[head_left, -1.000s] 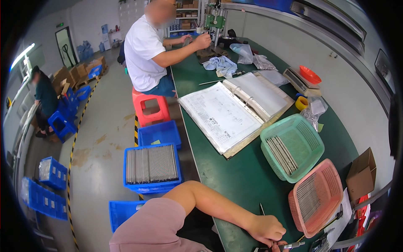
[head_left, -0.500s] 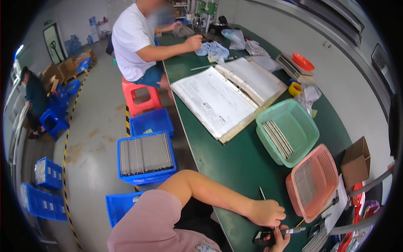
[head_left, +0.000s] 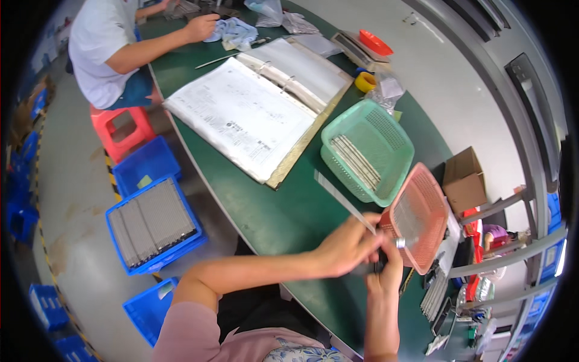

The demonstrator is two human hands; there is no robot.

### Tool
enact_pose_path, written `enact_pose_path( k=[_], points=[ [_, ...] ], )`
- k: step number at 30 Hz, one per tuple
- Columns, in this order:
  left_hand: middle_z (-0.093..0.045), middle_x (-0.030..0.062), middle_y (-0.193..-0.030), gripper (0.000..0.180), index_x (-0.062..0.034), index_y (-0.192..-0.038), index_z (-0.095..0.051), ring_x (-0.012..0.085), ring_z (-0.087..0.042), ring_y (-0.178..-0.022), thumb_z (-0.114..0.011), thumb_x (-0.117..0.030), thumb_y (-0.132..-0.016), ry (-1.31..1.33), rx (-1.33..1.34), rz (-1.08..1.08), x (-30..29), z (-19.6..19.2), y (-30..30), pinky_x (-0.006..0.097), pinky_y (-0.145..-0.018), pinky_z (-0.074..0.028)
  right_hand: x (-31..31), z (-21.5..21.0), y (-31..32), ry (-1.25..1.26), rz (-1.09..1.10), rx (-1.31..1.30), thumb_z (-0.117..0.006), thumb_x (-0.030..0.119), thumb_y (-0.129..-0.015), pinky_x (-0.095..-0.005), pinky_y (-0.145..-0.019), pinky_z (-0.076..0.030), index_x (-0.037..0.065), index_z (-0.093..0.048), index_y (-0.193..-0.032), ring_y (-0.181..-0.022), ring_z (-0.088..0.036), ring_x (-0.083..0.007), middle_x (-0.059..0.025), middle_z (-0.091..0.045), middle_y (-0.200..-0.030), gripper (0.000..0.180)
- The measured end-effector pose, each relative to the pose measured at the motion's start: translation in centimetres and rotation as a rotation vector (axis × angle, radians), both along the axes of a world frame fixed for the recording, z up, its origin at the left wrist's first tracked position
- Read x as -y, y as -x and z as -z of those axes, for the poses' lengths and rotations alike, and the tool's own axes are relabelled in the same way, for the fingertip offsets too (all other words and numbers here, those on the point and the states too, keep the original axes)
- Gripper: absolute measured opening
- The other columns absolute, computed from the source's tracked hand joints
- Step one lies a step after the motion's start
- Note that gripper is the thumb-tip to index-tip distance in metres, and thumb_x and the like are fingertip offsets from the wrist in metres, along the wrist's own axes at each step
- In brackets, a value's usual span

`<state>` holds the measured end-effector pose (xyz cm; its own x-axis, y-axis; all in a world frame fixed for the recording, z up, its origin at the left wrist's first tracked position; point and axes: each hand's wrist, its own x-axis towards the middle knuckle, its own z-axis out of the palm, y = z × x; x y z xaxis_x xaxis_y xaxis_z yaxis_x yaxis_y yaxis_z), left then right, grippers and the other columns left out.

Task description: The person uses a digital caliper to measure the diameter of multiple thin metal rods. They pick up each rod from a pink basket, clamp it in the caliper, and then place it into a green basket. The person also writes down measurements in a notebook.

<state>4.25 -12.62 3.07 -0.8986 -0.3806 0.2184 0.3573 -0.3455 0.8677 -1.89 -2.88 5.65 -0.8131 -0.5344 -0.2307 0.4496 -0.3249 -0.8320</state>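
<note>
My left hand is closed on a thin metal rod, which points away and to the left over the green table. Close against it, my right hand grips a micrometer. The micrometer's silver end shows beside the fingers; its dark body is mostly hidden between the hands. Both hands are a little blurred, so I cannot tell whether the rod sits in the jaws. Just beyond them stands a pink basket with thin rods inside. A green basket behind it holds several more rods.
An open ring binder lies across the green table. A scale with a red dish and a cardboard box stand farther right. Blue crates, one full of rods, are left of the table. A person works at the far end.
Both hands, with the rod and micrometer, have risen away from the table's near right. More of the rod shows now. The view has turned right, shifting the surroundings left.
</note>
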Motion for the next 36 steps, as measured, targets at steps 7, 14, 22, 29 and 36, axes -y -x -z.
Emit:
enact_pose_path(
  k=[7, 14, 22, 29, 36],
  points=[
    [-0.058, 0.0021, -0.08, 0.024, -0.0049, -0.086, -0.056, 0.007, -0.053, -0.066, -0.049, -0.028, -0.088, 0.028, -0.219, -0.18, 14.9, -7.6, 10.1, 0.021, -0.058, -0.042, 14.3, -8.6, 9.6, -0.022, -0.128, -0.421, -0.059, 0.011, -0.078, -0.0273, -0.043, -0.044, 0.001, -0.048, -0.094, -0.048, -0.051, -0.0126, -0.0094, -0.056, -0.075, 0.022],
    [-0.053, 0.0055, -0.08, 0.025, -0.0041, -0.09, -0.055, 0.0176, -0.056, -0.082, -0.052, -0.029, -0.086, -0.59, -0.288, 0.165, 24.0, -6.2, 12.7, 0.027, -0.068, -0.046, 21.4, -12.0, 14.3, 0.034, -0.252, -0.538, -0.038, 0.055, -0.082, -0.0302, -0.041, -0.041, 0.001, -0.05, -0.091, -0.042, -0.048, -0.0176, -0.0123, -0.058, -0.073, 0.055],
    [-0.05, 0.0041, -0.081, 0.022, -0.0071, -0.083, -0.051, 0.0161, -0.051, -0.076, -0.047, -0.029, -0.089, -0.548, -0.252, 0.14, 24.9, -3.1, 15.6, 0.034, -0.073, -0.044, 24.7, -11.4, 16.1, -0.034, -0.292, -0.449, -0.014, 0.041, -0.09, -0.0316, -0.042, -0.04, -0.002, -0.049, -0.094, -0.043, -0.045, -0.0206, -0.0149, -0.057, -0.073, 0.056],
    [-0.05, 0.0036, -0.079, 0.023, -0.0068, -0.084, -0.049, 0.0162, -0.05, -0.074, -0.044, -0.028, -0.09, -0.527, -0.261, 0.174, 24.0, -3.0, 16.2, 0.035, -0.073, -0.044, 24.5, -11.2, 16.6, -0.075, -0.302, -0.455, -0.012, 0.038, -0.09, -0.0293, -0.041, -0.039, -0.003, -0.052, -0.092, -0.042, -0.044, -0.0194, -0.0149, -0.057, -0.07, 0.057],
    [-0.049, 0.0035, -0.075, 0.024, -0.0066, -0.082, -0.048, 0.015, -0.05, -0.071, -0.042, -0.028, -0.091, -0.422, -0.228, 0.191, 24.4, -3.4, 15.6, 0.035, -0.072, -0.044, 24.1, -10.8, 16.2, -0.108, -0.309, -0.444, -0.013, 0.038, -0.09, -0.0291, -0.041, -0.039, -0.002, -0.052, -0.092, -0.043, -0.045, -0.0196, -0.015, -0.057, -0.071, 0.056]
  ],
)
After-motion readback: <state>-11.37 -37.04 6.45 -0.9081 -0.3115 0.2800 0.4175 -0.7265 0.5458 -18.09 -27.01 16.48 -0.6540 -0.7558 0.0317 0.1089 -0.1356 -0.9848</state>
